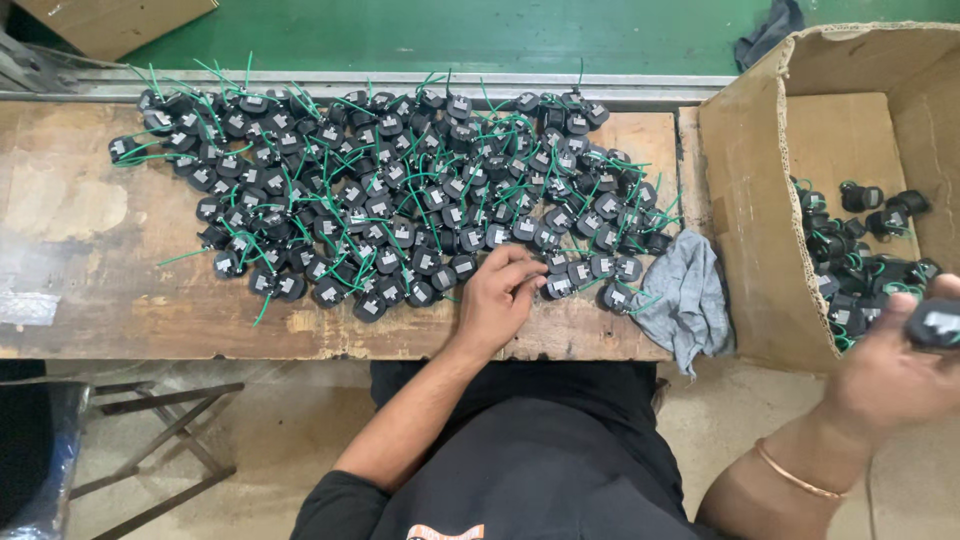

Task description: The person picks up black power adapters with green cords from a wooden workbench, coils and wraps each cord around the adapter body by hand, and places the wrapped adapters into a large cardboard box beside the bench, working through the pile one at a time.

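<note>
A large heap of small black round parts with green wires (400,190) covers the worn wooden bench (90,290). My left hand (497,297) rests on the bench at the heap's near edge, fingertips touching one black part (556,286). My right hand (890,370), with a thin bangle on the wrist, is held over the near corner of an open cardboard box (745,200) and grips a single black part (935,322). More of the same parts (850,270) lie inside the box.
A crumpled grey cloth (685,300) lies at the bench's right end beside the box. A metal rail (300,85) runs along the bench's far edge, with green floor (450,35) beyond. A metal-framed stool (150,440) stands lower left.
</note>
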